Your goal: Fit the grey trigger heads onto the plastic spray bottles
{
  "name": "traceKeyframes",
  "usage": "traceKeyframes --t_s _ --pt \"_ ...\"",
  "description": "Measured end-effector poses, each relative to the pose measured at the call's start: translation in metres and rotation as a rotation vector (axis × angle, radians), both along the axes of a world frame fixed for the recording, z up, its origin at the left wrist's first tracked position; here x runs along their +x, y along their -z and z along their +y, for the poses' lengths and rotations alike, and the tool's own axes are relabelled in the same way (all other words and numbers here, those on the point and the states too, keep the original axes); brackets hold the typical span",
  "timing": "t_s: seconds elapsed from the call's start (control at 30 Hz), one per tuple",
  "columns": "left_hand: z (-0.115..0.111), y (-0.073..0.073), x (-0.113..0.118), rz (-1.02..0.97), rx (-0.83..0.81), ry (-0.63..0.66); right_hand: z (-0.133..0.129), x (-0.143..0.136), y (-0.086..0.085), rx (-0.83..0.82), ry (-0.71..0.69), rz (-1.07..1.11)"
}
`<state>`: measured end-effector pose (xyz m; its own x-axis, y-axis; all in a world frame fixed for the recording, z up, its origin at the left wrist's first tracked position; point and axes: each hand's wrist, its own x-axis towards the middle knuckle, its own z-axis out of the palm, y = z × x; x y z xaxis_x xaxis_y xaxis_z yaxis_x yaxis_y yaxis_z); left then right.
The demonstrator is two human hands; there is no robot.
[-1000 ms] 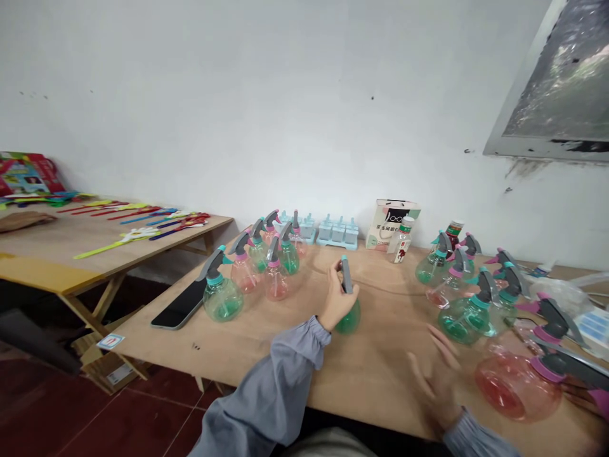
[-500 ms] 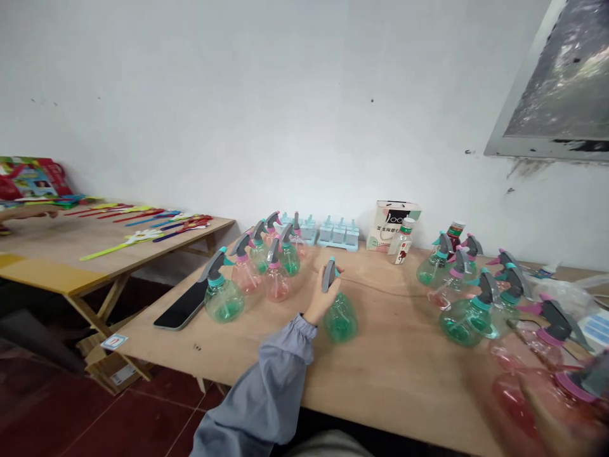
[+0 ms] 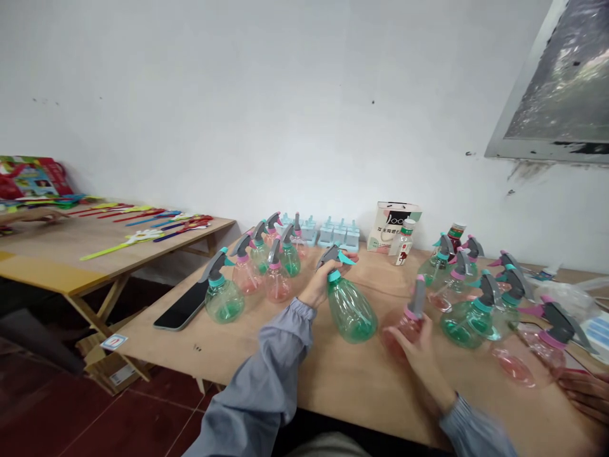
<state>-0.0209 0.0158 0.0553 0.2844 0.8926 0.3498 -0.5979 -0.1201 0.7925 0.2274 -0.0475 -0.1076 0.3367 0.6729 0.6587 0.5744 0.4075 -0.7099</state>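
Note:
My left hand (image 3: 316,285) is wrapped round the neck of a green spray bottle (image 3: 353,311), which leans with its base toward the right. Just right of it, my right hand (image 3: 419,343) grips a pink spray bottle (image 3: 398,330) by its body; this bottle is slightly blurred. Further left stands a group of green and pink spray bottles, among them a green one (image 3: 224,301) beside a black phone (image 3: 183,309). Several more stand at the right, including a green bottle (image 3: 466,322) and a pink one (image 3: 535,349).
Light blue moulds (image 3: 339,235), a printed box (image 3: 387,228) and a small clear bottle (image 3: 403,242) stand along the wall. Another person's hand (image 3: 585,390) rests at the right edge. On the left table (image 3: 42,247) lie coloured strips, with a hand (image 3: 40,216) near them.
My right hand has moved in from the right edge with the pink bottle. The green bottle in my left hand has turned and tilted. Another person's hand now shows at the right edge.

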Motion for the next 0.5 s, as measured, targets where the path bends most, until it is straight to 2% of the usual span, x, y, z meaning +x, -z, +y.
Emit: traceKeyframes --t_s 0.1,0.2,0.27,0.4,0.5 --pt "0.003 -0.004 -0.002 -0.012 -0.043 -0.037 0.057 -0.02 -0.016 -0.003 -0.065 0.107" --pt "0.005 -0.004 -0.003 0.011 -0.102 -0.144 0.086 -0.031 -0.024 0.034 -0.044 0.151" --pt "0.005 -0.004 -0.003 0.022 -0.096 -0.155 0.089 -0.034 -0.023 0.039 -0.025 0.169" --pt "0.004 -0.005 -0.003 0.062 -0.045 -0.025 0.085 -0.033 -0.02 0.041 -0.026 0.206" --pt "0.005 -0.006 -0.002 0.059 -0.082 -0.059 0.083 -0.031 -0.02 0.037 -0.024 0.203"
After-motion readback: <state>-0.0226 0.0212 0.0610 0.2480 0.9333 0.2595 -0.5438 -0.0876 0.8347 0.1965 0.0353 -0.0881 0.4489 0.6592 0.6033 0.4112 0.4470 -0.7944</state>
